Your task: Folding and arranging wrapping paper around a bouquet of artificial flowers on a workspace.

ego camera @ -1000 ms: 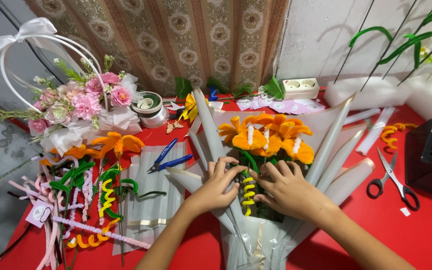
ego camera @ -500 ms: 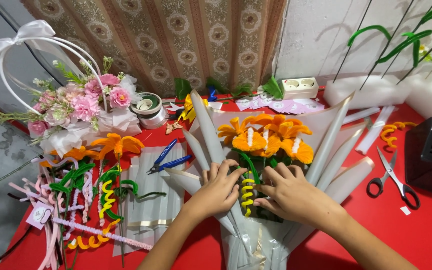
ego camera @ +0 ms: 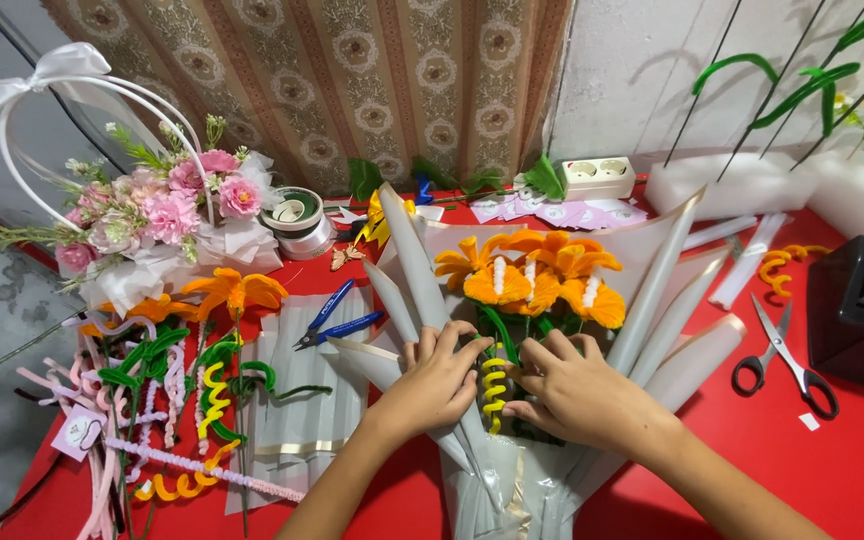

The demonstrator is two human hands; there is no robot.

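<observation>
Both my forearms come up from the near edge of the red bench (ego camera: 852, 470) and meet at the bouquet (ego camera: 527, 300), which lies flat on it in front of me. My left hand (ego camera: 437, 380) rests palm down on the left side of the bouquet's wrap, its fingers (ego camera: 452, 350) spread and slightly curled, pressing the pale folded paper rather than closing round anything. My right hand (ego camera: 577, 390) lies on the right side of the bouquet, wrist bent inward, fingers loosely open and laid over the green stems. Between my two hands a yellow coiled pipe cleaner (ego camera: 493, 385) runs along the bouquet's middle. The bouquet's long axis goes from me toward the wall: its gathered, narrow end points back at me, and its orange flower heads (ego camera: 532, 275) point away, with the stiff paper folds fanning outward. Left of the bouquet lie blue pliers (ego camera: 337, 322), and farther left a heap of coloured pipe cleaners (ego camera: 152, 400). Right of the bouquet, well apart, lie black-handled scissors (ego camera: 782, 355).
</observation>
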